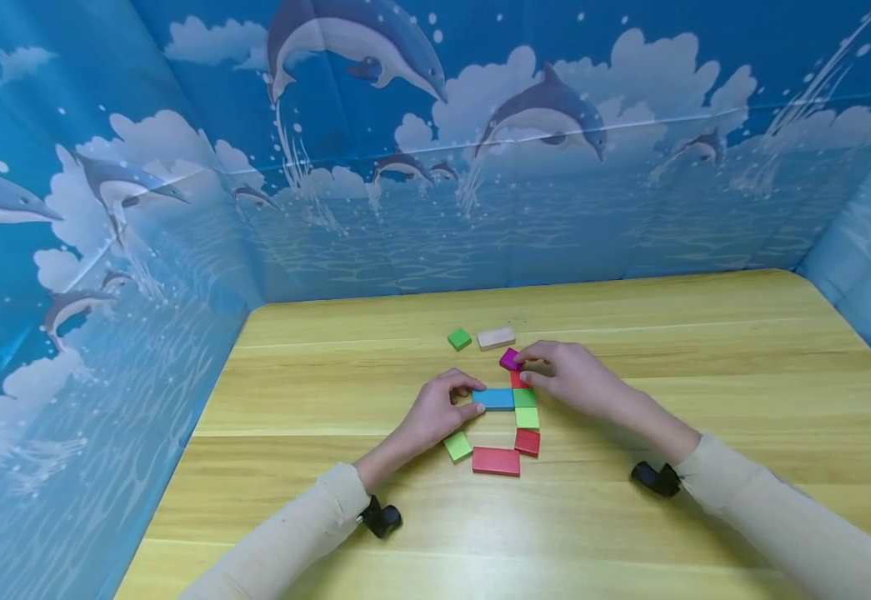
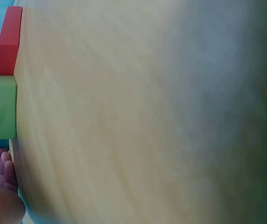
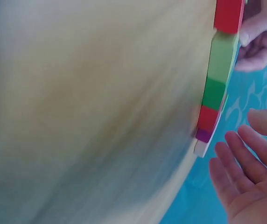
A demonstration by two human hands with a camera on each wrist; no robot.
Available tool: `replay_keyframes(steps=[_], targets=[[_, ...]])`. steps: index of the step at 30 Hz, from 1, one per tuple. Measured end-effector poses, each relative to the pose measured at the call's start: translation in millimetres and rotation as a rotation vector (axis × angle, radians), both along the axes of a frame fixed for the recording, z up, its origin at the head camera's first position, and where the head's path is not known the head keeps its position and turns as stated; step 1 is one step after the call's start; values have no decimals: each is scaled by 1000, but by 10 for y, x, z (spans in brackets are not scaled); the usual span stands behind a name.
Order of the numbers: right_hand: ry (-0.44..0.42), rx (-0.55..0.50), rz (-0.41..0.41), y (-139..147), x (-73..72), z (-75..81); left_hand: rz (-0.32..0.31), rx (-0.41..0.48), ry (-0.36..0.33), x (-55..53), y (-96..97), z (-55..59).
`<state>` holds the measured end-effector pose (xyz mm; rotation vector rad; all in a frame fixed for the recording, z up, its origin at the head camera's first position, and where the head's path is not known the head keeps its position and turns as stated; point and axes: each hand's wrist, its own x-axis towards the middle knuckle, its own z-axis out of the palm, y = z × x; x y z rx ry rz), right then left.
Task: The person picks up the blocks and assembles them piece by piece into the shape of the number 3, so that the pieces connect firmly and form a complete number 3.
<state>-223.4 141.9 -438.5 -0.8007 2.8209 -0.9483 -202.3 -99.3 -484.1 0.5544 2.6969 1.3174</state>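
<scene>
My left hand point(image 1: 432, 410) holds the left end of a blue block point(image 1: 493, 400) between thumb and forefinger. The blue block's right end meets a column of small blocks: a red block point(image 1: 520, 380), a green block point(image 1: 525, 398), a light green block point(image 1: 527, 417) and a lower red block point(image 1: 528, 442). A tilted purple block point(image 1: 509, 359) tops the column. Beside it, my right hand point(image 1: 573, 377) has its forefinger at the purple block and its thumb by the upper red block. The right wrist view shows the right hand's fingers point(image 3: 245, 163) spread and loosely bent.
A long red block point(image 1: 496, 462) lies below the column, with a light green block point(image 1: 458, 447) to its left, near my left wrist. Beyond the hands are a green block point(image 1: 459, 339) and a pale wooden block point(image 1: 496, 337). A dolphin-print curtain point(image 1: 435, 233) borders the wooden table point(image 1: 315, 367).
</scene>
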Motion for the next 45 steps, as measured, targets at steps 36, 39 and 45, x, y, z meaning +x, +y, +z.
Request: replay_keyframes(steps=[36,39,45], targets=[[145,101,77,-12,341,-149,-8,15,-21,22,16,32],[143,92,80,-15,347,-148,-16,19,-37,20,12,46],[149,91,78,-13,359,-155,-59,31,-68,20,-11,84]])
